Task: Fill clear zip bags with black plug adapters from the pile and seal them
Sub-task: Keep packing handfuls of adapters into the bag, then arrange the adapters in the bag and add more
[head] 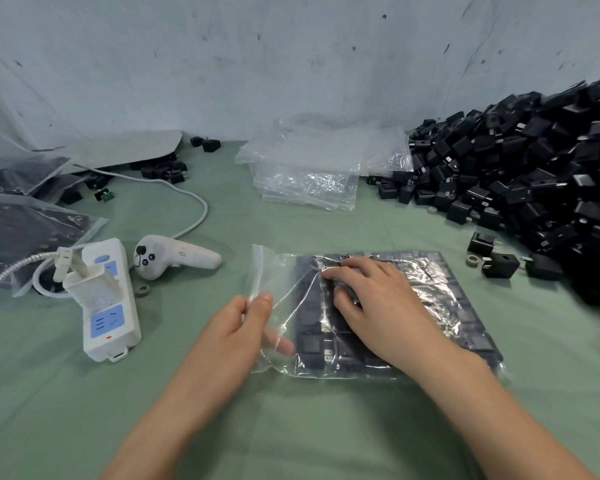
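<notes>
My left hand point(246, 323) pinches the bag point(284, 271) mouth taut while my right hand point(371, 299), fingers uncurled, presses the adapters point(310, 344) flat mid-table so the zip can close.

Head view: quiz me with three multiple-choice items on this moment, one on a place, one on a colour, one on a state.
1. Where is the pile of black adapters?
A. On the far right side
B. In the near left corner
C. In the middle of the near edge

2. What colour are the socket panels of the white power strip?
A. Red
B. Blue
C. Yellow

3. What is the left hand doing?
A. Resting flat and open
B. Pinching the left end of the filled bag
C. Holding a loose adapter

Answers:
1 A: the heap rises along the right edge of the view.
2 B: the panels that show are light blue.
3 B: thumb and finger nip the clear plastic at that end.
</notes>
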Available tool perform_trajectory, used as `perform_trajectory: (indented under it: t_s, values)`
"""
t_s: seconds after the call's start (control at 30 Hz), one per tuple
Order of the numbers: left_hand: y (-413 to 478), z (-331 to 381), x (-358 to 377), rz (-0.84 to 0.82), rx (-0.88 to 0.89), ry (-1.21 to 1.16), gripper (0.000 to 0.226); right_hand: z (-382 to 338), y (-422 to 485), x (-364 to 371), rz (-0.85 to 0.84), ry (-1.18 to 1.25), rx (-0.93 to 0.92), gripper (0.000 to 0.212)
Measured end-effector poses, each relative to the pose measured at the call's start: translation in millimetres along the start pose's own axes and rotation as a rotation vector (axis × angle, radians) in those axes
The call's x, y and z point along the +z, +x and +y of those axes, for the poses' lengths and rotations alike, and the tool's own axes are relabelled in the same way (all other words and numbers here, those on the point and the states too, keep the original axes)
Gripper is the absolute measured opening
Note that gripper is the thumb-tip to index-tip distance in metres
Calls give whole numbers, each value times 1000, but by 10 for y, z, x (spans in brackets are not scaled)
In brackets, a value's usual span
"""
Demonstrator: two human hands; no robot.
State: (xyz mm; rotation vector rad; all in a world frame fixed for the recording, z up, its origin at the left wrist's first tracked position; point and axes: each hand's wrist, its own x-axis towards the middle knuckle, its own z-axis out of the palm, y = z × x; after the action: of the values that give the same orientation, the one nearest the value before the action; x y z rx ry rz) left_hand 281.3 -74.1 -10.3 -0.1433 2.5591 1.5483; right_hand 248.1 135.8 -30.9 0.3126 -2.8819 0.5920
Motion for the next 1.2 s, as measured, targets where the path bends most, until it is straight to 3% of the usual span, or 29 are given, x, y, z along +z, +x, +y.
perform_trajectory:
  t_s: [0.13, 0.43, 0.5, 0.63, 0.77, 0.9, 1.07, 1.2]
  values:
    - [58, -29, -67, 202, -7, 16, 36, -6, -13, -7, 3, 14, -8, 40]
    - [152, -124, -63, 414, -90, -134, 30, 26, -31, -172, 164, 249, 30, 33]
    - [142, -94, -61, 510, -34, -89, 26, 115, -35, -260, 208, 273, 73, 32]
    - [2, 94, 69, 605, 267, 28, 23, 451, -112, -469, 297, 307, 223, 31]
    - [-64, 556, 554, 394, 564, 127, 26, 858, -288, -653, 428, 396, 427, 29]
    - [191, 1152, 1387, 38, 738, 351, 50, 1145, -451, -788, 686, 733, 705, 19]
    - [776, 1609, 2311, -259, 639, 716, 97, 1385, -529, -900, 887, 1256, 1001, 14]
    - [1066, 1632, 2721, -411, 567, 852, 104, 1490, -538, -896, 914, 1310, 1049, 11]
